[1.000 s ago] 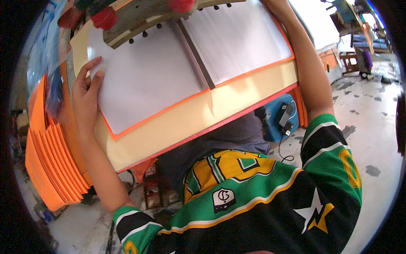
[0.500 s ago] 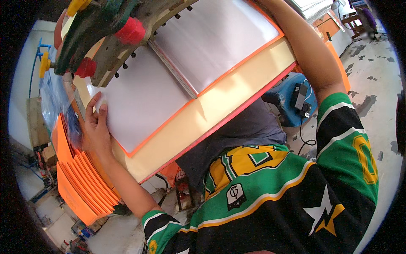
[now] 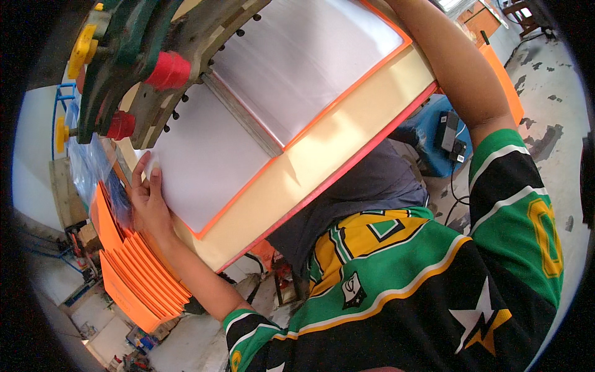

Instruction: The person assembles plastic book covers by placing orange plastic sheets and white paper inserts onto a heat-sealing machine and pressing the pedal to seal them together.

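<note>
An orange folder lies spread flat, its glossy clear sleeve [image 3: 310, 62] covering the right half and a pale sheet [image 3: 217, 155] the left. Down the middle runs a narrow metal strip [image 3: 248, 118]. Underneath is a cream board [image 3: 347, 136] with a red front edge. At the folder's left edge rests my left hand [image 3: 150, 201], thumb and forefinger stretched out and apart, fingertips by the sheet. My right forearm reaches along the right side; its hand lies beyond the upper edge of the picture. Over the folder's far left part stands a dark green and grey machine head [image 3: 149, 99].
Red cylinders [image 3: 168, 70] and yellow knobs [image 3: 82, 49] stick out of the machine. Several orange folders [image 3: 139, 279] stand fanned at the lower left, near clear plastic wrap [image 3: 93, 149]. A blue container [image 3: 427, 133] with a black adapter [image 3: 446, 131] sits right of the board.
The whole view has shifted a little, with the machine and stacked folders farther right and lower. My left hand keeps its place at the folder's left edge.
</note>
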Demonstrator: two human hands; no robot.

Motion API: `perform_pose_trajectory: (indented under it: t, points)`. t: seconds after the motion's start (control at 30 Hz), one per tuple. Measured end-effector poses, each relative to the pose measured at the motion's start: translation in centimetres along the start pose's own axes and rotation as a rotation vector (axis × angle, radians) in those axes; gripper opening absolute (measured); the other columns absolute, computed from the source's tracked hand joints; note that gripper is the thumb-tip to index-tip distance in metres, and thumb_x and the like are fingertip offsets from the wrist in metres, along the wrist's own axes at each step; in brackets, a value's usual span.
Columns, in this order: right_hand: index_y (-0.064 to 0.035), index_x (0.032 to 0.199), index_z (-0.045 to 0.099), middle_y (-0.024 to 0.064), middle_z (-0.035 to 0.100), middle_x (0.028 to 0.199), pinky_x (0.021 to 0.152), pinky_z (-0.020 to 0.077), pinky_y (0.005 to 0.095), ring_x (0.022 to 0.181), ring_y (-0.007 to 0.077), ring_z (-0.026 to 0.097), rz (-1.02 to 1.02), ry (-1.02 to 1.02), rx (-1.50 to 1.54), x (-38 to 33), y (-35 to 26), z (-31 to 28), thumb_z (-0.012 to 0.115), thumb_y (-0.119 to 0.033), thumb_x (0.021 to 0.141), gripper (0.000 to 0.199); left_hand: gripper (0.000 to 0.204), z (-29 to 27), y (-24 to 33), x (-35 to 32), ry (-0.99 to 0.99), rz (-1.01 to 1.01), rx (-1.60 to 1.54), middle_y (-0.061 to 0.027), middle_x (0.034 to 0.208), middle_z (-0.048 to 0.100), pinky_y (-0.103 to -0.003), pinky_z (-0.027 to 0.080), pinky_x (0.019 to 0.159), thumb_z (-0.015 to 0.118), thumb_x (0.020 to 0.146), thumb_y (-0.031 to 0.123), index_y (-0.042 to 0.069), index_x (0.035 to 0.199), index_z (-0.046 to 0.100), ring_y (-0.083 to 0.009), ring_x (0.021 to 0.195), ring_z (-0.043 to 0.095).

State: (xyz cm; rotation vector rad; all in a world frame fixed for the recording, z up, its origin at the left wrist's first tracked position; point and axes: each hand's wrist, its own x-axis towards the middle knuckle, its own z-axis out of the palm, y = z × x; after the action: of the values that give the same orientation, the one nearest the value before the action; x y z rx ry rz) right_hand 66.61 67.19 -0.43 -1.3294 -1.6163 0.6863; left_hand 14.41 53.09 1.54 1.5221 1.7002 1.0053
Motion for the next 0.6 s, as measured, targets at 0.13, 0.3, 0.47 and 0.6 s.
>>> perform_pose_trajectory:
  t: [0.13, 0.3, 0.47, 0.6]
  points:
    - [-0.0020, 0.102, 0.062, 0.0094, 0.069, 0.079, 0.064, 0.0512, 0.0326, 0.072, 0.0163, 0.064, -0.024, -0.012, -0.055, -0.1, -0.2, -0.1, 0.070, -0.012, 0.089, 0.018, 0.041, -0.1, -0.1, -0.1, 0.004, 0.039, 0.034, 0.0077, 0.062, 0.050, -0.019, 0.024, 0.052, 0.068, 0.100, 0.011, 0.005, 0.140, 0.061, 0.0005, 0.054, 0.039]
    - [-0.0020, 0.101, 0.063, 0.0093, 0.070, 0.079, 0.064, 0.0512, 0.0328, 0.071, 0.0164, 0.064, -0.025, -0.023, -0.058, -0.1, -0.5, -0.2, 0.070, -0.012, 0.089, 0.018, 0.039, -0.5, -0.2, -0.1, -0.050, 0.045, -0.014, 0.0070, 0.064, 0.055, -0.018, 0.024, 0.052, 0.068, 0.100, 0.011, 0.005, 0.139, 0.062, 0.0013, 0.054, 0.039]
    - [-0.0020, 0.099, 0.063, 0.0093, 0.070, 0.080, 0.065, 0.0508, 0.0328, 0.073, 0.0164, 0.064, -0.015, -0.029, -0.126, -0.5, -1.2, -0.1, 0.069, -0.013, 0.089, 0.016, 0.041, -0.3, 0.1, -0.3, -0.041, 0.041, -0.014, 0.0046, 0.066, 0.061, -0.017, 0.025, 0.053, 0.068, 0.100, 0.011, 0.005, 0.139, 0.061, 0.0018, 0.056, 0.043]
    - [-0.0021, 0.098, 0.063, 0.0092, 0.070, 0.081, 0.066, 0.0505, 0.0326, 0.074, 0.0162, 0.063, -0.007, -0.037, -0.122, -0.5, -1.2, -0.2, 0.069, -0.012, 0.089, 0.015, 0.042, -0.3, 0.1, -0.2, -0.027, 0.050, 0.002, 0.0051, 0.066, 0.060, -0.017, 0.026, 0.055, 0.068, 0.099, 0.011, 0.005, 0.140, 0.061, 0.0015, 0.057, 0.043]
